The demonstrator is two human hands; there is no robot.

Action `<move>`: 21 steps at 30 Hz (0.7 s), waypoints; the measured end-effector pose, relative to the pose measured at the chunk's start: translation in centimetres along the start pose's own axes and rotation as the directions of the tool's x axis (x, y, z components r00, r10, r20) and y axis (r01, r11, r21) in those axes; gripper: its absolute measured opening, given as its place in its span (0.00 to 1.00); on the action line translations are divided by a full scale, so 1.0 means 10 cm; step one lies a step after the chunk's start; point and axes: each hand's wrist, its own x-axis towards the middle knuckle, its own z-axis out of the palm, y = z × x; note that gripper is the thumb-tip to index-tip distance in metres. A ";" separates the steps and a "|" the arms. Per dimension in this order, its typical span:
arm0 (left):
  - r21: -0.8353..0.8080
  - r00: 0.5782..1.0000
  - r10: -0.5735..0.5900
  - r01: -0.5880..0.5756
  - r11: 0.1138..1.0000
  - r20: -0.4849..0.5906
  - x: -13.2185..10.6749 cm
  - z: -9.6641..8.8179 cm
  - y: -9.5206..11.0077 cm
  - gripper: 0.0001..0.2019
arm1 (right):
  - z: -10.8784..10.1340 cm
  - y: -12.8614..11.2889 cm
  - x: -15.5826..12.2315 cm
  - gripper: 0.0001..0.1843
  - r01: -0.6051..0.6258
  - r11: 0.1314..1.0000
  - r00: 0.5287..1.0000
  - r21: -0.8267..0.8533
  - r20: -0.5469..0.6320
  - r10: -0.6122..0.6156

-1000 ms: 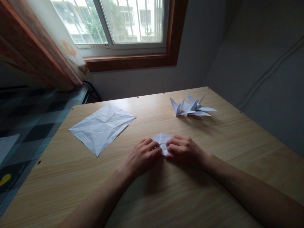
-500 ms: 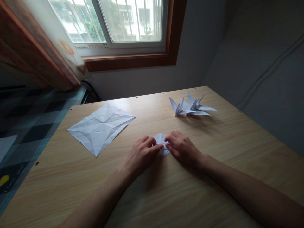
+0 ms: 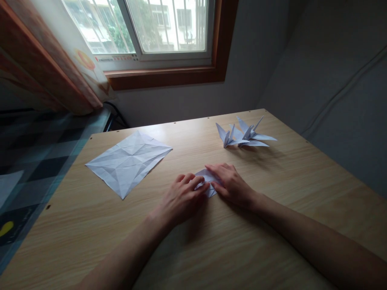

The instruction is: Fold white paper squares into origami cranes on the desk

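A small piece of folded white paper (image 3: 207,174) lies on the wooden table between my two hands, partly covered by them. My left hand (image 3: 186,195) has its fingers curled over the paper's left side, the thumb tip near its middle. On the other side my right hand (image 3: 230,183) grips the paper's right part, fingers over the far edge and thumb on the near part. What the fingertips cover is hidden.
Left of my hands lies a creased, opened-out sheet of white paper (image 3: 130,163). Folded paper cranes (image 3: 246,136) stand close together at the far right of the wooden table (image 3: 193,262). A checked cloth (image 3: 48,161) covers a surface to the left, below the curtain (image 3: 60,60) and window.
My right fingers have reached further left over the far edge of the folded paper. My left fingers have stretched slightly forward onto it.
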 end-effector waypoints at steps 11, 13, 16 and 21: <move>0.046 0.998 -0.006 0.009 0.999 -0.060 0.01 -0.04 0.03 0.09 | -0.01 0.00 -0.02 0.10 0.062 0.998 0.998 -0.022 -0.017 -0.063; 0.008 0.998 0.007 -0.007 1.000 -0.068 0.00 -0.02 0.00 0.10 | 0.00 0.01 -0.03 0.10 0.055 0.998 0.998 -0.022 -0.019 -0.056; -0.056 0.998 0.043 -0.045 0.997 -0.040 0.00 0.01 -0.02 0.11 | 0.00 0.01 -0.02 0.09 0.032 0.999 0.999 -0.018 -0.036 -0.032; -0.072 0.997 0.054 -0.058 0.996 -0.054 0.02 0.00 -0.02 0.10 | 0.00 -0.02 0.02 0.08 -0.050 0.999 0.998 -0.001 -0.030 0.050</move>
